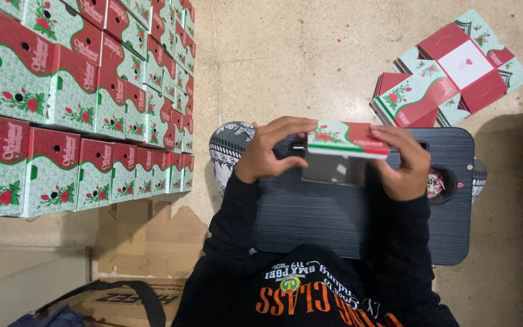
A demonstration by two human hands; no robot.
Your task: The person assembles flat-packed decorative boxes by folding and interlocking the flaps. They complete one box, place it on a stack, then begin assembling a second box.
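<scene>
Right at the centre of the frame, the left hand (pixel 267 151) and right hand (pixel 404 163) pinch the two ends of a small red, green and white carton (pixel 346 139), fingers curled around it, above a dark lap table (pixel 334 212). Finished boxes (pixel 74 103) stack at upper left; flat carton blanks (pixel 449 72) lie at upper right.

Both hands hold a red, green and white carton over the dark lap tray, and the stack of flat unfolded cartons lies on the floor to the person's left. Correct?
Not quite. The head view shows the flat cartons on the floor to the person's right; assembled boxes are stacked on the left. Left hand and right hand do hold the carton over the tray.
</scene>
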